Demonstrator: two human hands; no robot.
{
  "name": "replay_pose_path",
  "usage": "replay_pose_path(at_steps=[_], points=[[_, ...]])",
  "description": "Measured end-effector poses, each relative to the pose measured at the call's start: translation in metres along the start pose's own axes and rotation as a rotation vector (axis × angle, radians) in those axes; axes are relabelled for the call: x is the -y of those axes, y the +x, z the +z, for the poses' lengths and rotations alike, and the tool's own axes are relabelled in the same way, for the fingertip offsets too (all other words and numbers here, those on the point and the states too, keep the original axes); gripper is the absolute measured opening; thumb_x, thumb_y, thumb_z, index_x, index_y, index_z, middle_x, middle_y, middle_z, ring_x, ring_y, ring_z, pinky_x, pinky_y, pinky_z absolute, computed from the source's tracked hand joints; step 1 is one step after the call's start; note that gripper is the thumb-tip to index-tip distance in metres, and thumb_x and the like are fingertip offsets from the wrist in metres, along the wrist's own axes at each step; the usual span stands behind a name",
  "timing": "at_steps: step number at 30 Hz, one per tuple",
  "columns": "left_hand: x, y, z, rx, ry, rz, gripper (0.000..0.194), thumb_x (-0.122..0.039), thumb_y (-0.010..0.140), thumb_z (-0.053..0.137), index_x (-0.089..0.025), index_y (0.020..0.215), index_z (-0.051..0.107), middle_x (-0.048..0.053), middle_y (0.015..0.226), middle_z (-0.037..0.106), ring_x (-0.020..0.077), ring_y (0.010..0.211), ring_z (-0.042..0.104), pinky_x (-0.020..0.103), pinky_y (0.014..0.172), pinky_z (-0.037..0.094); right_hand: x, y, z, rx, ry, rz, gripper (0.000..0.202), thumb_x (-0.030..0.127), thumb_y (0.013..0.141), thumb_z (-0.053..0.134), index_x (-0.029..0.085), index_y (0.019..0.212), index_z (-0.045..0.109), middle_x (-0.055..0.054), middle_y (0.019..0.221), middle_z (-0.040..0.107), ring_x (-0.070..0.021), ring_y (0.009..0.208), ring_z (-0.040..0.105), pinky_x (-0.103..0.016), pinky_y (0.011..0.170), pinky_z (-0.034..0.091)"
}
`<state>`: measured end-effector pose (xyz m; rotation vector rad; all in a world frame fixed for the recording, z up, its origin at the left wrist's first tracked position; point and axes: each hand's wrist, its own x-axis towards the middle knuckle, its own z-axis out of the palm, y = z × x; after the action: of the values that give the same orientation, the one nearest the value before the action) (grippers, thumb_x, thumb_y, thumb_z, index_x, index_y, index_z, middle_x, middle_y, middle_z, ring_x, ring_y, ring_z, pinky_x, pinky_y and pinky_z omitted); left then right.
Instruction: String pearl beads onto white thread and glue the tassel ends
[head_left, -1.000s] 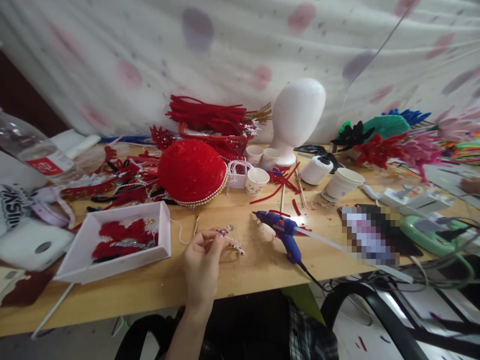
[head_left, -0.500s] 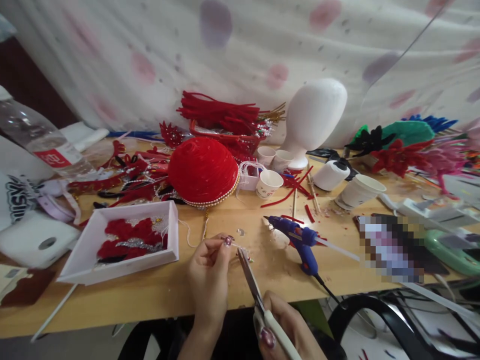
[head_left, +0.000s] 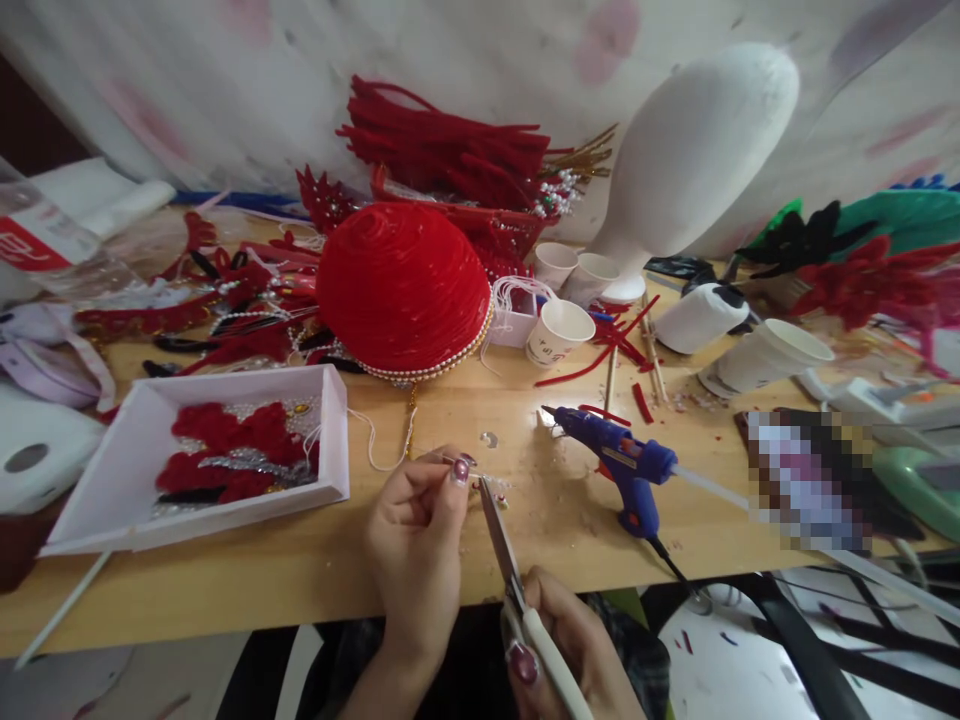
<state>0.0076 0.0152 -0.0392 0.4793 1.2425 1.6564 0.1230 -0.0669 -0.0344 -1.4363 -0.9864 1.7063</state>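
My left hand pinches the end of a thin strand with small clear beads, just above the wooden table. In my right hand is a pair of scissors with white handles, its blade tips touching or very close to the strand by my left fingertips. Whether the blades are fully closed is too small to tell. Behind my hands a red dome-shaped cap with a beaded rim rests on the table. A blue glue gun lies to the right of the scissors.
At the left, a white box holds red flowers and silver pieces. Paper cups, a white foam head and a thread spool stand behind the glue gun. Red stems are piled at the back. A tablet lies right.
The camera view has moved closer to the table, so the things on it look larger. Both hands keep nearly the same pose, with the scissors still at the strand.
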Motion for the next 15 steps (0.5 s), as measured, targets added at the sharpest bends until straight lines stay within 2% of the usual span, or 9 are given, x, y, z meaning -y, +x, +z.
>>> replay_pose_path(at_steps=[4,11,15], points=[[-0.0001,-0.0006,0.0001,0.002,0.001,0.014,0.011,-0.02,0.075,0.079,-0.018,0.069,0.07,0.004,0.086,0.08,0.0142,0.073,0.074,0.021,0.065,0.06,0.0041,-0.0005,0.0018,0.006,0.042,0.053,0.062,0.071,0.067,0.08,0.022,0.074,0.042,0.009,0.052,0.045,-0.004,0.044,0.036,-0.017,0.043,0.027],[-0.002,-0.0015,0.0,0.026,-0.028,0.017,0.009,-0.018,0.076,0.078,-0.018,0.07,0.071,0.006,0.088,0.081,0.0135,0.074,0.074,0.018,0.064,0.059,0.006,-0.0015,0.0031,-0.003,0.066,0.077,0.061,0.069,0.068,0.079,0.023,0.075,0.041,0.011,0.05,0.046,-0.0024,0.039,0.038,-0.014,0.041,0.032],[-0.0008,-0.0004,0.0001,0.024,-0.028,0.019,0.01,-0.018,0.076,0.078,-0.018,0.071,0.07,0.005,0.089,0.08,0.0114,0.07,0.073,0.017,0.062,0.058,0.0068,-0.0017,0.0022,-0.015,0.021,0.064,0.062,0.071,0.068,0.079,0.022,0.073,0.042,0.01,0.05,0.046,-0.0026,0.04,0.039,-0.014,0.042,0.029]])
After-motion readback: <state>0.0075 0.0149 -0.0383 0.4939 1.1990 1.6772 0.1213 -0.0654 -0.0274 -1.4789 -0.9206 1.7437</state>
